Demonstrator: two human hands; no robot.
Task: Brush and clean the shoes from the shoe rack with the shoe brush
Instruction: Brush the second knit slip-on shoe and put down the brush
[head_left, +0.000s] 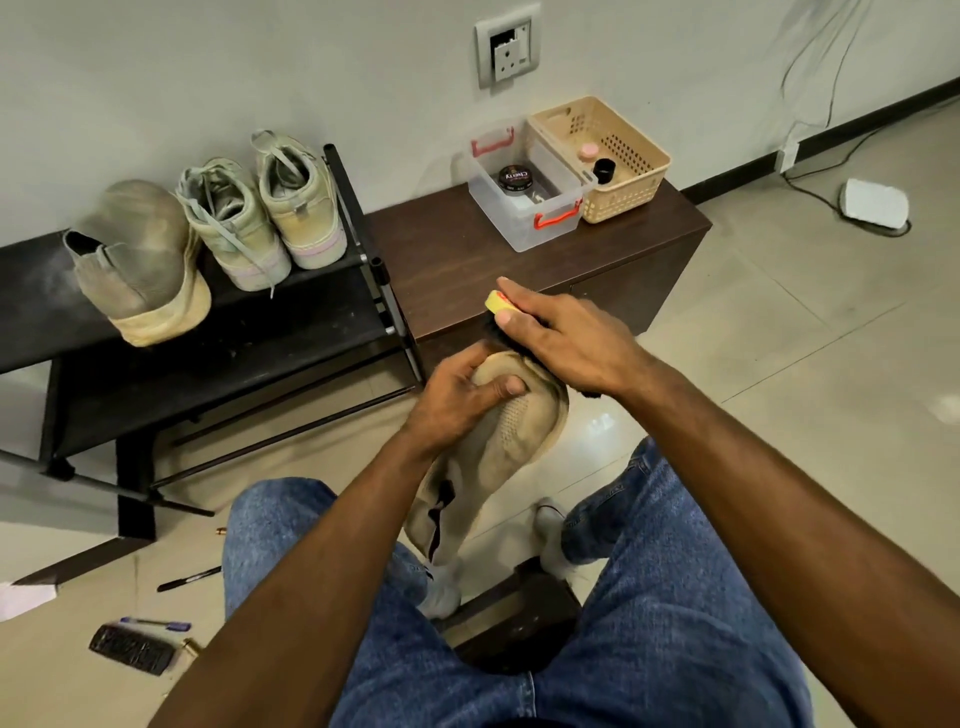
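A beige knit shoe (498, 447) is held up between my knees, toe pointing away from me. My left hand (462, 400) grips its toe end, thumb pressed on the upper. My right hand (566, 338) grips a yellow-backed shoe brush (500, 305) whose dark bristles lie against the shoe's toe. On the black shoe rack (322, 317) at the left stand a matching beige shoe (137, 260) and a pair of pale laced sneakers (265, 208).
A dark wooden bench (467, 260) carries a clear box (524, 192) with a polish tin and a beige basket (602, 156). On the floor at lower left lie another brush (132, 649) and pens. A dark stool (514, 618) sits between my legs.
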